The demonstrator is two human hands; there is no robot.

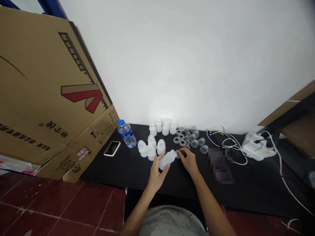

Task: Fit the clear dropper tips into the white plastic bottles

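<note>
My left hand (pixel 159 172) is wrapped around a translucent white plastic bottle (pixel 167 160), tilted with its neck toward the right. At the bottle's mouth, my right hand (pixel 188 160) pinches a small clear piece (pixel 177 154) that looks like a ring; the fingers partly hide it. Several white capped bottles (pixel 151 152) stand left of my hands, with another group of white bottles (pixel 165 128) behind them by the wall. Beyond my right hand lie several clear rings (pixel 182 143) and clear domed caps (pixel 194 143).
A water bottle (pixel 127 134) and a phone (pixel 112 148) are on the left of the black table (pixel 137 175). Large cardboard (pixel 49 82) stands at the left. White cables (pixel 233 144) and a white power strip (pixel 257 146) lie right, near a pixelated patch. A white wall (pixel 172 65) rises behind.
</note>
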